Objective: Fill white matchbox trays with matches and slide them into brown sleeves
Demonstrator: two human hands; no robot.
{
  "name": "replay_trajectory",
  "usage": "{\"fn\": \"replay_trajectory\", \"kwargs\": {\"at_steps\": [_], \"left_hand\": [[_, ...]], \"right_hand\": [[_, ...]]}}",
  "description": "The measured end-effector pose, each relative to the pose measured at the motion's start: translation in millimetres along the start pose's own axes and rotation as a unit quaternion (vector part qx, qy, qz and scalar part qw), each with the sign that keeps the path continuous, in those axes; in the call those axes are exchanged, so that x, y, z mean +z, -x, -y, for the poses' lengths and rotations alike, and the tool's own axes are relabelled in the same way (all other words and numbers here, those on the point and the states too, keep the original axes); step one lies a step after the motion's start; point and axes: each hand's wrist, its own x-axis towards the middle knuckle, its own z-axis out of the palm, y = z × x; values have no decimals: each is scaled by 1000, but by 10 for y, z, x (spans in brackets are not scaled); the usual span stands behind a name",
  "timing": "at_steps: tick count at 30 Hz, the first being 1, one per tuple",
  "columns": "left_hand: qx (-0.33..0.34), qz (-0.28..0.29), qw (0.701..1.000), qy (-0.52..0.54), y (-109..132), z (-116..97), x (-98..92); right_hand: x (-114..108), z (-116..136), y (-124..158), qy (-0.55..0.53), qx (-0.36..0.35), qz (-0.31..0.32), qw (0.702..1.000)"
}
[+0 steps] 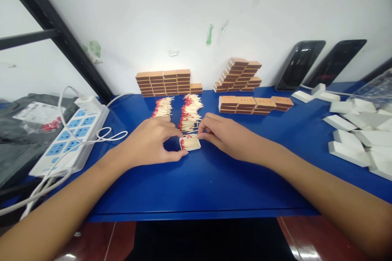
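Observation:
A small white matchbox tray (199,146) lies on the blue table, partly filled with red-headed matches (190,143). My left hand (153,140) grips the tray's left end between thumb and index finger. At its far right corner, the fingers of my right hand (222,134) are pinched together on a few matchsticks (192,135) lying level with the tray's far edge. Just beyond the tray spreads a long pile of loose matches (190,112), heads mostly to the left. A second match pile (163,107) sits behind my left hand, which hides its near part.
Stacked matchboxes (163,83) stand against the wall, with more stacks (237,75) and a low row (255,105) to the right. White tray pieces (349,146) are heaped at far right, near two dark phones (301,65). A power strip (72,134) with cables lies left.

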Motion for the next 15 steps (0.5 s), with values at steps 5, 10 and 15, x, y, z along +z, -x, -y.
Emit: {"fn": "replay_trajectory", "kwargs": {"at_steps": [5, 10, 15], "left_hand": [[3, 0, 1000, 3, -8, -3, -4], [-2, -9, 1000, 1, -14, -5, -2], [1, -6, 1000, 5, -7, -15, -4]], "right_hand": [[23, 4, 4, -7, -12, -5, 1000], [43, 15, 4, -9, -11, -1, 1000], [49, 24, -3, -8, 8, 9, 1000]]}}
